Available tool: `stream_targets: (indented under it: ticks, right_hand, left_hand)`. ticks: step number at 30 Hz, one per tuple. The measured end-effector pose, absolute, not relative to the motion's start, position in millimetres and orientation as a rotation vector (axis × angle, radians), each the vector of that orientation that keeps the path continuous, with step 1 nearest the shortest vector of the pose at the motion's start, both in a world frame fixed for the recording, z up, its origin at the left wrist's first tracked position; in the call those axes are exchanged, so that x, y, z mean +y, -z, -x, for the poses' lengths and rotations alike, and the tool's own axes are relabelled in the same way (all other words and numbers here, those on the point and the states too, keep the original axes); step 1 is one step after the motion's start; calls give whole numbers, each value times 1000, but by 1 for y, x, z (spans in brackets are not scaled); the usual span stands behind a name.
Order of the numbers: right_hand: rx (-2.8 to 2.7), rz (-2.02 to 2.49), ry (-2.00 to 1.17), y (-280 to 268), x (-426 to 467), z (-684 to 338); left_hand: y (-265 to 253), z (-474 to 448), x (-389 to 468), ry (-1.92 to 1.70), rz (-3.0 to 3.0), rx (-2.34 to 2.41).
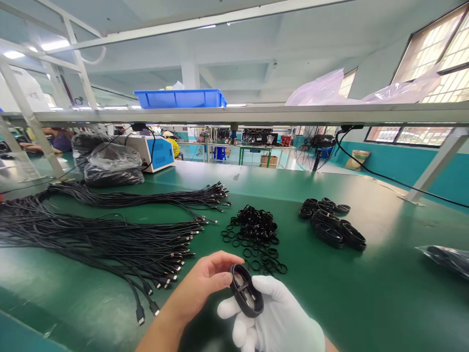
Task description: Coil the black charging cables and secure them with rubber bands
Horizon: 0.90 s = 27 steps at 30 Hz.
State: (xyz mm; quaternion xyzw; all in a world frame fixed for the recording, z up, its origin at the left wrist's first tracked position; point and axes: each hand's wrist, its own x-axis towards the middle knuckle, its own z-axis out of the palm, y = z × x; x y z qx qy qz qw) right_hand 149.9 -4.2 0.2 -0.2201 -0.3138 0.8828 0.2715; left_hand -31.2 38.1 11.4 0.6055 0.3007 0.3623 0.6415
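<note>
Left fingers (223, 280) and gloved right fingers (270, 286) clamped on black coil (243, 287), apparently cable, black bands (257, 225) beyond

Blue tray (181, 99) on metal shelf (256, 116)

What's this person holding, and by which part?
A black cable coil: the bare left hand holds its upper left edge, while the gloved right hand grips its right side and supports it below.
</note>
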Motion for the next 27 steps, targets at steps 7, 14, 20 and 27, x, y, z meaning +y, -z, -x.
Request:
stream_targets:
  ticks: [7,14,20,27]
  right_hand:
    - [-814,436,-2143,20,-4,-136]
    - [-1113,1036,-1735,-2,-7,-131]
    - [-1346,1551,-860,-6,-8,-132]
    - [-1102,1486,-1003,-19,8,-159]
  left_hand:
    - [-8,30,37,-871,-1380,686]
    - [-8,27,37,-932,-1419,809]
    - [-12,25,38,-996,-1407,1028]
    - [-3,29,49,-883,-1488,1239]
